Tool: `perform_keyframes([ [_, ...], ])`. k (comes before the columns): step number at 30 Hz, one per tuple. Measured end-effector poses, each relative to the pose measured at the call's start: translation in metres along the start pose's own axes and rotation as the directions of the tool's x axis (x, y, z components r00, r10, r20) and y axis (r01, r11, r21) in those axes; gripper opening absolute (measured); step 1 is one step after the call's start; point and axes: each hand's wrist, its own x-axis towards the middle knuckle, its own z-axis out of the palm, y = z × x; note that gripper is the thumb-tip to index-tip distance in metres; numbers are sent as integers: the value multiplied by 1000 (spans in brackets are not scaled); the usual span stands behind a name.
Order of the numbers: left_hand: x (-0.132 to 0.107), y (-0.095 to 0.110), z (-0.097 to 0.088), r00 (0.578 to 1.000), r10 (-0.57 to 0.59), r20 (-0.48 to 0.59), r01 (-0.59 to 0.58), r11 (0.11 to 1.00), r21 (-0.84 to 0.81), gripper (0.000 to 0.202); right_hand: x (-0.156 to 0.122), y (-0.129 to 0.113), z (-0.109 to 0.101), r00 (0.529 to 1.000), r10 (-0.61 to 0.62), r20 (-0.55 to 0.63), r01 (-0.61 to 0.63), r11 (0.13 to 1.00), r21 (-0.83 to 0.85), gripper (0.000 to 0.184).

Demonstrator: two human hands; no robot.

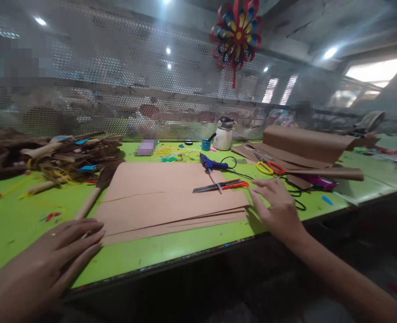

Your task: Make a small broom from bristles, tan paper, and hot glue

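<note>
Several sheets of brown kraft paper (144, 202) lie stacked before me on the table. My left hand (67, 249) rests with fingers stretched out at the near left corner of the stack, fingertips at its edge. Beyond the right edge, my right hand (274, 206) is raised slightly with fingers apart and nothing visible in them. Near its fingertips a box cutter (218, 185) with an orange-red handle lies on the paper. A blue glue gun (215, 163) with a glue stick (216, 181) sits across the far right part of the stack.
Scissors (268, 167) and brown paper rolls (306, 148) are at the right on the green table (124, 264). A white bottle (223, 134) and a blue pot (205, 144) stand behind. Wrapped bundles (70, 163) pile up left. A perforated metal screen (171, 89) closes the back.
</note>
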Motion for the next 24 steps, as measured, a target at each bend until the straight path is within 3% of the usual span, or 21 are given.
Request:
perform_keyframes([
  [2, 3, 6, -9, 997, 37, 62, -41, 997, 66, 21, 26, -16, 2, 971, -178, 161, 167, 983, 78, 21],
  [5, 6, 16, -20, 995, 36, 91, -45, 993, 106, 27, 59, -35, 17, 811, -315, 493, 310, 946, 95, 22],
  [7, 8, 22, -25, 995, 21, 95, -31, 994, 102, 31, 72, -38, 30, 692, -297, 658, 306, 946, 105, 17],
  [9, 10, 26, -27, 996, 13, 93, -22, 995, 96, 33, 77, -33, 39, 579, -264, 771, 219, 962, 165, 12],
  [11, 12, 27, -26, 995, 11, 100, -20, 996, 85, 33, 78, -26, 44, 513, -232, 826, 94, 972, 215, 16],
  [13, 12, 28, -24, 995, 12, 101, -18, 998, 63, 34, 76, -19, 44, 503, -198, 842, 15, 975, 220, 20],
  [18, 15, 31, -27, 992, -87, 91, 88, 996, -3, 34, 69, -17, 33, 585, -249, 772, -49, 939, 340, 10],
  [21, 28, 37, -41, 985, -172, -20, 171, 984, -41, 34, 64, -19, 21, 641, -268, 719, -88, 905, 416, 15],
  [24, 49, 42, -56, 972, -211, -106, 200, 974, -111, 48, 58, -18, 9, 664, -264, 699, -134, 878, 459, 19],
])
